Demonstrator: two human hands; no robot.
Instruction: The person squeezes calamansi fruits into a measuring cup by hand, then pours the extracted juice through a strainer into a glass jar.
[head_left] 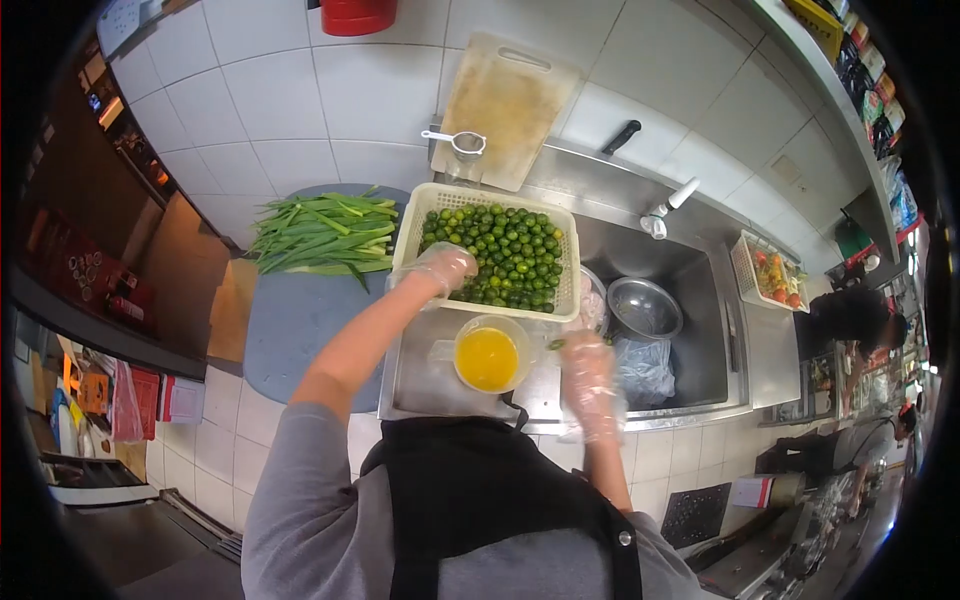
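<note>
Basket (572, 265) of small green fruit (512, 250) stands far centre, well filled, so much seems left; near jug (523, 352) already holds yellow liquid (486, 360). Left hand (447, 265) reaches into the fruit, fingers curled, grasp hidden. Right hand (590, 375) blurs right of jug; cannot tell whether fingers grip the green piece (556, 345) there. Steel worktop (422, 380) ends near apron (480, 470); room left of jug; sink (700, 290) bounds right.

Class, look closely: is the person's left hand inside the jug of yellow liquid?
No, the left hand is at the green fruit in the cream basket, apart from the jug.
</note>
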